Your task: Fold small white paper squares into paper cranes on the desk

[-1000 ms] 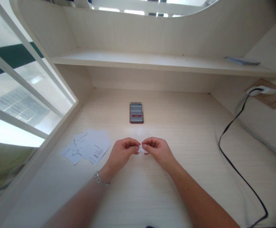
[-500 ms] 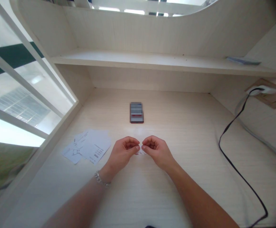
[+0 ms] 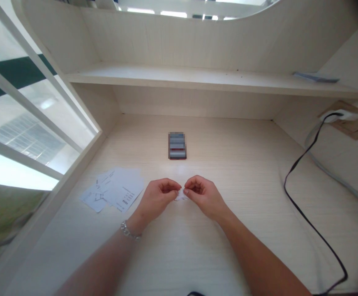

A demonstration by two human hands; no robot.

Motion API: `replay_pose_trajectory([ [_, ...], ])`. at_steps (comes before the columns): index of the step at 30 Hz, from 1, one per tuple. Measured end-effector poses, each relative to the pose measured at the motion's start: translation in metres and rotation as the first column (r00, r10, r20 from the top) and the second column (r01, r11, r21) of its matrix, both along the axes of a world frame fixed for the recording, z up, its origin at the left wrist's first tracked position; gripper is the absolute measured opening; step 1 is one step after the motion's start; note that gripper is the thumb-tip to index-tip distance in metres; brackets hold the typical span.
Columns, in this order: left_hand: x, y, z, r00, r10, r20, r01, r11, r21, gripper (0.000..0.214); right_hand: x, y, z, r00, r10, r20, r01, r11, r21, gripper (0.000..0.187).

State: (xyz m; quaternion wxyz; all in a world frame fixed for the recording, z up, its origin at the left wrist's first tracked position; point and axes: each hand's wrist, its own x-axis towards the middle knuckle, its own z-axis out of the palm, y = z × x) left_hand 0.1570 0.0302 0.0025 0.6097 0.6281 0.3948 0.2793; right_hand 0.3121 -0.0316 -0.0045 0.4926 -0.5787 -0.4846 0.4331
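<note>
A pale wooden desk is filling most of the view. A long shelf is running across its far side and a window frame is slanting down the left. A black cable is trailing from a wall socket at the far right and looping over the desk's right side toward the near edge, well apart from the hands. A loose fan of printed sheets is lying to the left, near the left hand but not touching it.

The left hand and the right hand are meeting at the middle of the desk with fingers curled in. Each is pinching one end of a small white slip between thumb and forefinger. I cannot tell whether the slip is resting on the desk or hanging just above it. A dark phone-like device is lying flat on the far side of the hands, apart from them. A thin bracelet is circling the left wrist.

The slip is looking very small and thin, so I judge that the two pinches pulling against each other could be tearing it unevenly. If either pinch were loosening, the slip could be dropping onto the desk, where white on pale wood would be hard to find.
</note>
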Motion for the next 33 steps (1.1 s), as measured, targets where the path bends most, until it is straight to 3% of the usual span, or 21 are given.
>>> replay_pose_trajectory([
  [7,0.0028,-0.0011,0.0005,0.997,0.020,0.071,-0.020,1.000,0.003,0.016,0.0008,-0.0004,0.0013,0.999,-0.002,0.035,0.001,1.000,0.032,0.009],
  [19,0.0025,-0.0078,-0.0054,1.000,-0.026,-0.007,0.027,0.992,0.120,0.011,-0.0026,-0.0013,0.0003,0.989,0.018,0.146,-0.013,0.999,-0.035,0.009],
  [27,0.0002,-0.0019,-0.0053,1.000,-0.002,0.012,0.002,0.999,0.053,0.015,0.0039,0.0001,0.0008,1.000,0.025,0.011,-0.024,0.995,-0.100,0.016],
  [33,-0.0003,0.0003,-0.0059,0.999,0.036,0.021,-0.037,0.999,0.020,0.017,0.0033,0.0012,0.0007,0.993,0.048,-0.111,-0.057,0.995,-0.080,0.018],
])
